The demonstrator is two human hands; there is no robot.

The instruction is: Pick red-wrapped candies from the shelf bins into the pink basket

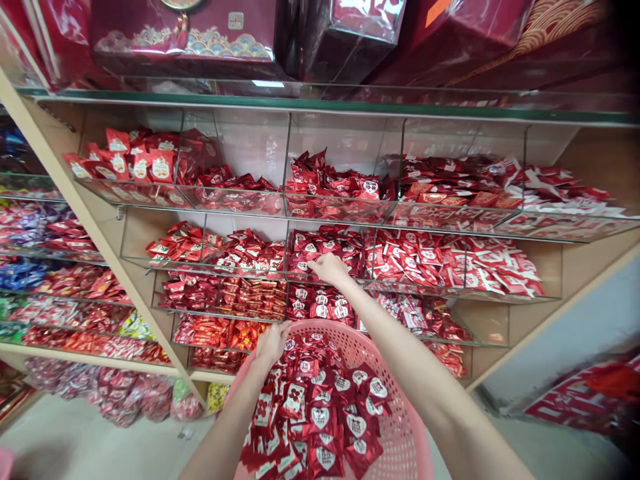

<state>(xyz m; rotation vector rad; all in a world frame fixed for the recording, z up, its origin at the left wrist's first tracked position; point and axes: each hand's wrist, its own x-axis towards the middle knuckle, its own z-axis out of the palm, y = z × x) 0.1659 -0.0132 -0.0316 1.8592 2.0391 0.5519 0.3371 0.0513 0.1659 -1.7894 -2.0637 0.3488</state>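
My left hand grips the far rim of a pink plastic basket, its fingers curled over the edge. The basket is full of several dark red candy packets printed with white hearts. My right hand reaches forward into a clear bin on the second row of the shelf. Its fingers are bent down among the same dark red heart packets there. What the fingers hold, if anything, is hidden by the hand.
Tiers of clear acrylic bins hold red candy packets across a wooden shelf. Dark red gift boxes stand on a glass top above. More sweets fill shelves at the left. Bagged candy lies on the floor.
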